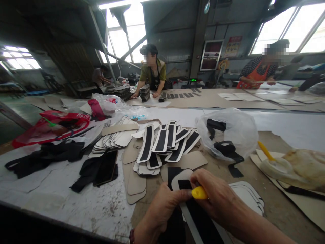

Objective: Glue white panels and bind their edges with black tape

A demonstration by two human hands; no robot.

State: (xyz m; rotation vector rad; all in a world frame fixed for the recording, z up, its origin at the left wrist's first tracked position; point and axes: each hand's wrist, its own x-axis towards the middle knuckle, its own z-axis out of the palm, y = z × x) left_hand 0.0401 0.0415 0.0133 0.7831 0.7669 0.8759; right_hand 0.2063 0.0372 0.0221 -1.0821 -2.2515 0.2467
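My left hand [161, 206] is closed at the edge of a pale panel [186, 174] with a black strip along its middle, its thumb pressing on the strip. My right hand [215, 193] is wrapped round a yellow-handled tool [199, 192]; the handle's end sticks out toward my left thumb, and its working end is hidden. Fingers of both hands meet over the panel's far end. Black cloth [174, 173] shows beneath the panel. Just beyond lies a heap of similar pale pieces with black strips [161, 140]. Plain pale pieces [247, 196] are stacked right of my right hand.
A clear plastic bag [243, 132] holds black strips. At right, a container [299, 167] has a yellow handle [265, 150] leaning out. Left are black cloth [48, 154], a dark phone-like slab [106, 168] and a red bag [68, 123]. Co-workers [152, 71] stand across the table.
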